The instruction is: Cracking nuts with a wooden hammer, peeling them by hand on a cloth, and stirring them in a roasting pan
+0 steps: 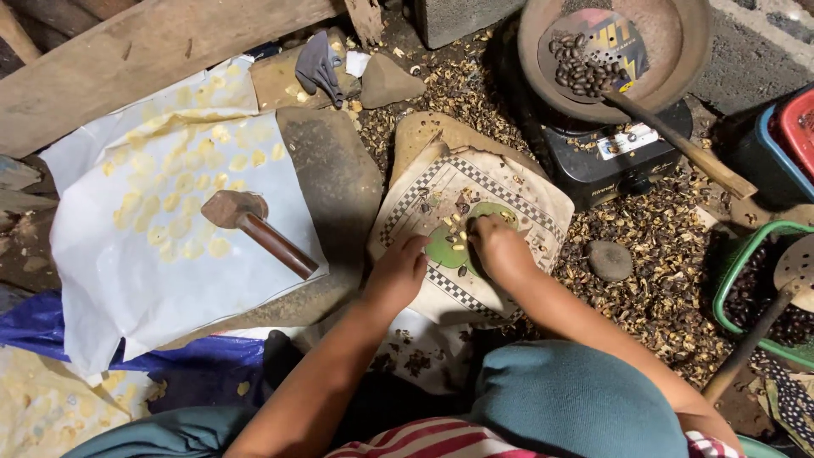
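Seen from above, a person sits on the ground. Both hands rest on a checkered cloth [517, 199] laid over a flat stone. The left hand [397, 273] lies loosely curled at the cloth's edge, holding nothing visible. The right hand [498, 244] pinches among small pale kernels [456, 227] on the cloth's green centre; its fingertips are hidden. A wooden mallet [254, 222] lies on white paper [110, 246] to the left. A pan of dark seeds [585, 72] sits on a stove behind.
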